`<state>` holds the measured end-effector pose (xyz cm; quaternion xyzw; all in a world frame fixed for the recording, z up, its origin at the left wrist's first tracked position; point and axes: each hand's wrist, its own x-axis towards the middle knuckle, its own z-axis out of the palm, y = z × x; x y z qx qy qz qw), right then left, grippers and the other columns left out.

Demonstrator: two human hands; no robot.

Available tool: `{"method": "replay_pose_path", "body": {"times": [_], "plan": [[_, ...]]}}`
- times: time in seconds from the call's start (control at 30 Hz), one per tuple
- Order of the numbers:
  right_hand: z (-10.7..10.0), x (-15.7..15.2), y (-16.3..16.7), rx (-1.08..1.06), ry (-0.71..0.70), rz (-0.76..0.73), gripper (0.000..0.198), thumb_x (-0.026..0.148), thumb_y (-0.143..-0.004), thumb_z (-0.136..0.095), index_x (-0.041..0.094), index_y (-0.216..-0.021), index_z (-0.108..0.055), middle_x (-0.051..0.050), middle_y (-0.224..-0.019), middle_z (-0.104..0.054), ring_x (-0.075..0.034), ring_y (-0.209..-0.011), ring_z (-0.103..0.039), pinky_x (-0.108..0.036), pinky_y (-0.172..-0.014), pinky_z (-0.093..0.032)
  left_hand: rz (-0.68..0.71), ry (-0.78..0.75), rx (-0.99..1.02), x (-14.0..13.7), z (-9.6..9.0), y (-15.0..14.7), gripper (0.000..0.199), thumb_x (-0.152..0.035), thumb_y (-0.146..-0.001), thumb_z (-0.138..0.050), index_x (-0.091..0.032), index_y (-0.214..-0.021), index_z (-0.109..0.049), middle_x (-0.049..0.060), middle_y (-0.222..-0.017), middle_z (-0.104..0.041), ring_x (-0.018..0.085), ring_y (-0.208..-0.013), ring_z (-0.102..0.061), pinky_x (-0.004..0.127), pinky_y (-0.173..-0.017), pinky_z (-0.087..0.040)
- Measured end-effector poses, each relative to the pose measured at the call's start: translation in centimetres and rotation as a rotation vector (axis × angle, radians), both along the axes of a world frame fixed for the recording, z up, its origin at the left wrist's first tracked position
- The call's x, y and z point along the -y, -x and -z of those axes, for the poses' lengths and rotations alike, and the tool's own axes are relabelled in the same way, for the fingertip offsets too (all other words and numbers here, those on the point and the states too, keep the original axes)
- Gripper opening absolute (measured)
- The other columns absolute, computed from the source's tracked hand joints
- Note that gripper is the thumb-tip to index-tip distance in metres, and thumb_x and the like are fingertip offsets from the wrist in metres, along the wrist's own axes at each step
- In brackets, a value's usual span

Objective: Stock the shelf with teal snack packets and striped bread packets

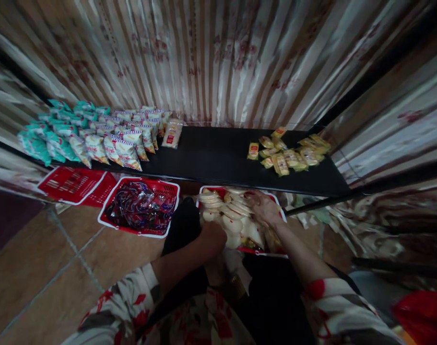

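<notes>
A red basket with a white rim [283, 214] stands between my knees, holding clear packets of pale round crackers [236, 223] and some gold-brown packets [253, 242]. My right hand [264, 207] is inside its right half, with bent fingers closed against a cracker packet at the back; the fingertips are partly hidden. At the basket's near left edge, my left hand [214, 237] is closed in a fist, and what its fingers hold is hidden from view. White, wrinkled material [240, 268] lies just below the basket, close to the left hand.
On the black shelf [211, 153] stand teal bags [60, 129], white snack bags [121, 136], a clear white packet [172, 133] and small yellow packets [290, 155]. A second red basket [141, 206] of dark shiny packets and another red basket [77, 184] sit left. Curtains hang behind.
</notes>
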<state>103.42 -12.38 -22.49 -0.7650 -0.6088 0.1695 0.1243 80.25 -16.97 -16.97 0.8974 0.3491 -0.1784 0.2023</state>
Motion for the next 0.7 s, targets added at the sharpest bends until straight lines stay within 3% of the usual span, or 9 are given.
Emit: {"method": "replay_pose_path", "body": {"times": [0.13, 0.3, 0.43, 0.53, 0.7], "plan": [[0.2, -3.2, 2.4, 0.049, 0.137, -0.085, 0.04, 0.028, -0.086, -0.041, 0.017, -0.12, -0.058, -0.011, -0.119, -0.063, -0.025, -0.109, -0.058, -0.034, -0.091, -0.044, -0.039, 0.003, 0.012, -1.5, -0.2, 1.1, 0.021, -0.012, -0.084, -0.048, -0.007, -0.091, -0.066, 0.017, -0.092, -0.068, 0.027, -0.092, -0.063, 0.037, -0.074, -0.049], [1.9, -5.5, 2.1, -0.009, 0.274, -0.161, 0.039, 0.028, -0.085, -0.041, 0.019, -0.118, -0.06, -0.01, -0.11, -0.068, -0.025, -0.106, -0.061, -0.033, -0.089, -0.046, -0.102, 0.016, 0.059, -2.7, 0.0, 2.9, 0.023, -0.022, -0.088, -0.046, -0.011, -0.094, -0.065, 0.013, -0.095, -0.068, 0.026, -0.092, -0.064, 0.035, -0.072, -0.051], [2.5, -5.6, 1.2, -0.123, 0.241, -0.152, 0.039, 0.032, -0.082, -0.045, 0.021, -0.115, -0.062, -0.009, -0.107, -0.069, -0.025, -0.102, -0.062, -0.033, -0.085, -0.048, -0.101, 0.009, 0.143, -2.8, 1.1, 2.8, 0.023, -0.028, -0.084, -0.051, -0.01, -0.093, -0.064, 0.014, -0.096, -0.067, 0.027, -0.092, -0.063, 0.037, -0.074, -0.052], [2.2, -4.8, 1.0, -0.174, 0.168, -0.136, 0.038, 0.036, -0.079, -0.047, 0.023, -0.111, -0.064, -0.008, -0.109, -0.068, -0.025, -0.099, -0.063, -0.033, -0.084, -0.048, -0.071, -0.03, 0.178, -3.0, 1.6, 2.2, 0.02, -0.022, -0.082, -0.052, -0.01, -0.094, -0.062, 0.013, -0.095, -0.067, 0.026, -0.089, -0.063, 0.038, -0.074, -0.052], [1.5, -4.1, 1.2, -0.28, 0.164, -0.112, 0.038, 0.043, -0.076, -0.047, 0.021, -0.1, -0.066, -0.008, -0.096, -0.069, -0.022, -0.08, -0.066, -0.032, -0.07, -0.051, -0.034, -0.117, 0.276, -4.4, 0.5, 2.2, 0.017, -0.019, -0.081, -0.05, -0.012, -0.092, -0.06, 0.012, -0.094, -0.066, 0.025, -0.089, -0.063, 0.035, -0.071, -0.052]]}}
